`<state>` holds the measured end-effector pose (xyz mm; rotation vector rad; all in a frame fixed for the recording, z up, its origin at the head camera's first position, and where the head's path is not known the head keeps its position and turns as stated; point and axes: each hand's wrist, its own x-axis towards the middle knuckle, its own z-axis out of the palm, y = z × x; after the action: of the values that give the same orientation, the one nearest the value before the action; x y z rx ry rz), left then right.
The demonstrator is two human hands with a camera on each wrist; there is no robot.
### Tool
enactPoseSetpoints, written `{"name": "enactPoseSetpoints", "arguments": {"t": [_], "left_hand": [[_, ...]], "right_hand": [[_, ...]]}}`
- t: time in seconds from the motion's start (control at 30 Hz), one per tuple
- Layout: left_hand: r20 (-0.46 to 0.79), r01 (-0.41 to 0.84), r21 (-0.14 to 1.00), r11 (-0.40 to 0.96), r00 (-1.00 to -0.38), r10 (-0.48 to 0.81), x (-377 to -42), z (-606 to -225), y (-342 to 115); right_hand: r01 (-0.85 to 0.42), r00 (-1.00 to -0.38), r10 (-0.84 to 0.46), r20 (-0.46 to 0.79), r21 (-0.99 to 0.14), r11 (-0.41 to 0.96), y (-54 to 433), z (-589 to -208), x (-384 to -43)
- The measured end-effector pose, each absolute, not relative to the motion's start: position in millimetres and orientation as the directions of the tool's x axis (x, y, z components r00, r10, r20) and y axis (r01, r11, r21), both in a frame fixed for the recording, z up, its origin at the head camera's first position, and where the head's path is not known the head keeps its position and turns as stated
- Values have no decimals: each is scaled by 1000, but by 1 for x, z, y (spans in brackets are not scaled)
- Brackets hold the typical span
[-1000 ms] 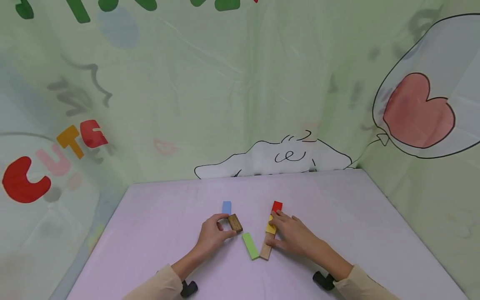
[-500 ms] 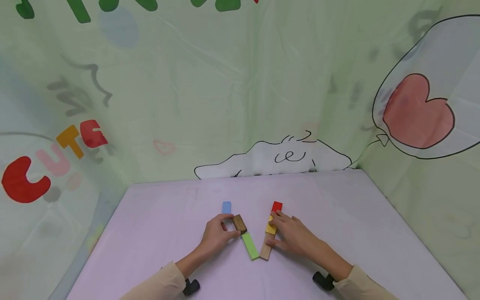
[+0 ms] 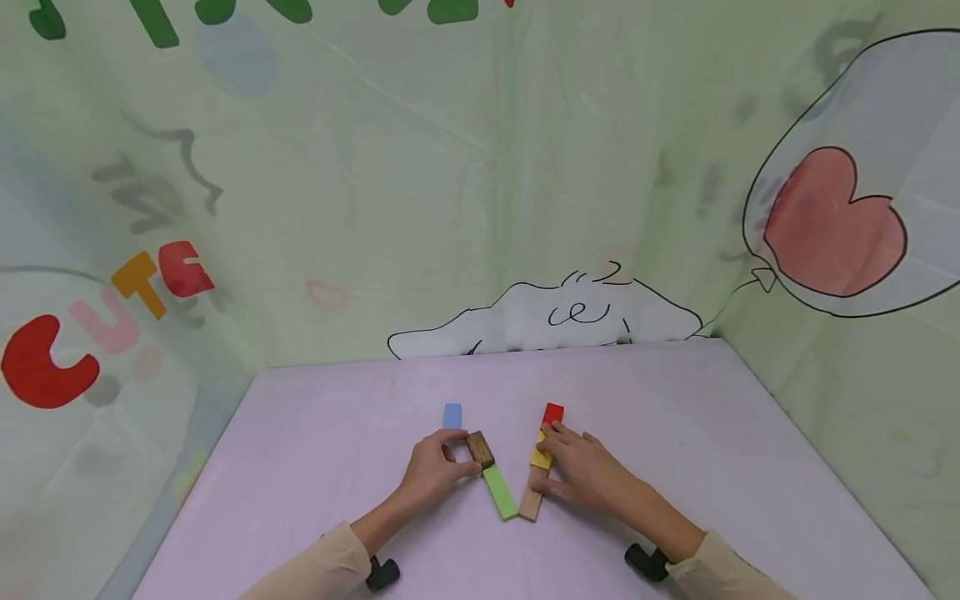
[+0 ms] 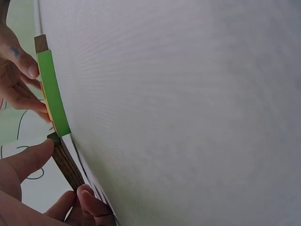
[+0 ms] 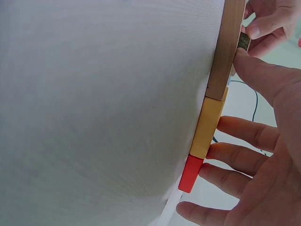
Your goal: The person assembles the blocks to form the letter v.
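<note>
Between thumb and fingers, my left hand (image 3: 431, 468) pinches a dark brown wooden block (image 3: 480, 449), also clear in the left wrist view (image 4: 68, 165). Its near end meets the far end of a light green block (image 3: 500, 493). My right hand (image 3: 592, 468) lies over a row of a tan wooden block (image 3: 531, 502), a yellow block (image 3: 539, 457) and a red block (image 3: 553, 413). In the right wrist view its thumb is at the tan block, while fairly straight fingers touch the yellow and red ones. The green and tan blocks meet at their near ends, forming a V.
A blue block (image 3: 452, 415) lies beyond my left fingers, apart from the dark brown one. The table (image 3: 337, 408) has a pale lilac cover and ends at a printed cloth backdrop (image 3: 450, 208). Black devices (image 3: 647, 562) sit at both wrists.
My left hand has slid the dark brown block rightward until it meets the green block's far end; it has stayed there over the last half second. My right hand has kept its place.
</note>
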<state>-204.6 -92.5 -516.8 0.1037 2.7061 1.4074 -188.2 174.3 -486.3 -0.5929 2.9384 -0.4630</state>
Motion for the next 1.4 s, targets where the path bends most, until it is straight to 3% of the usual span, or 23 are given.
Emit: {"name": "enactPoseSetpoints", "arguments": {"t": [1.4], "left_hand": [[-29, 86, 795, 601, -983, 179, -203, -519, -94]], "right_hand": [[-368, -917, -397, -33, -312, 876, 175, -487, -187]]}}
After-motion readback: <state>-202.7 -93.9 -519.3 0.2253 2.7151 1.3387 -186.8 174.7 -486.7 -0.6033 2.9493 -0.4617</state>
